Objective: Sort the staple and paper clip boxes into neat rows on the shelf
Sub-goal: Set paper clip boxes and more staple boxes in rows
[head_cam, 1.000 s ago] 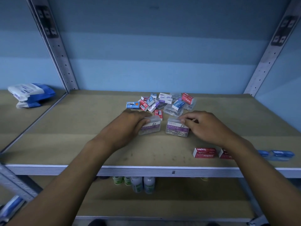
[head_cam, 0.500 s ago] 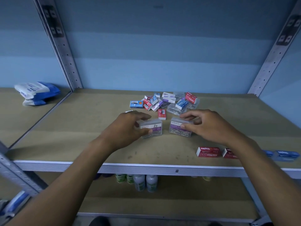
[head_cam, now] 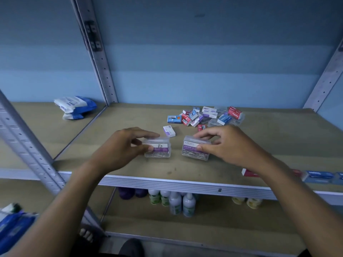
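Two clear paper clip boxes with purple labels stand side by side on the brown shelf. My left hand pinches the left paper clip box between thumb and fingers. My right hand pinches the right paper clip box the same way. Behind them a jumbled pile of small staple and clip boxes lies near the back, with one white and purple box apart from it. A red staple box and blue boxes line the front edge at right, partly hidden by my right arm.
A metal upright divides this shelf from the left bay, where a blue and white packet lies. Several bottles stand on the lower shelf. Another upright bounds the right side.
Both hands have drawn the two paper clip boxes slightly toward the front and leftward, away from the pile. The camera view has swung to the left.
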